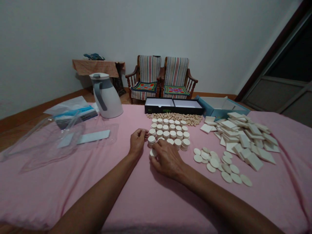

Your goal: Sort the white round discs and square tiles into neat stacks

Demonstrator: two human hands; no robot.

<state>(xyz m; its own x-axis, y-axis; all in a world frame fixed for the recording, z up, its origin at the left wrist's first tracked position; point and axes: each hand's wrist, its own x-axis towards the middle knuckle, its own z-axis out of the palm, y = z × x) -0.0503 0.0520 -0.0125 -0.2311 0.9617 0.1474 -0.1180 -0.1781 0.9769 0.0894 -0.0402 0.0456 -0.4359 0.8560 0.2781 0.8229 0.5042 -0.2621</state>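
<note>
My right hand (167, 159) has its thumb and fingers closed on a pale round wooden disc (153, 153), in front of the nearest row of stacks. Whether more discs lie under that one is hidden by the fingers. Similar discs stand in several rows of short stacks (166, 134), and my right hand covers part of the front row. At the left edge of these rows is my left hand (138, 139), loosely curled with its fingertips close beside a stack (151, 139); it holds nothing that I can see. Loose discs (214, 162) lie scattered to the right.
Square wooden tiles (246, 138) are heaped at the right. Behind the stacks lie small wooden pieces (175, 117), a black box (161, 110) and a blue box (216, 112). A white jug (109, 100), a blue packet (75, 114) and clear plastic trays (73, 139) occupy the left.
</note>
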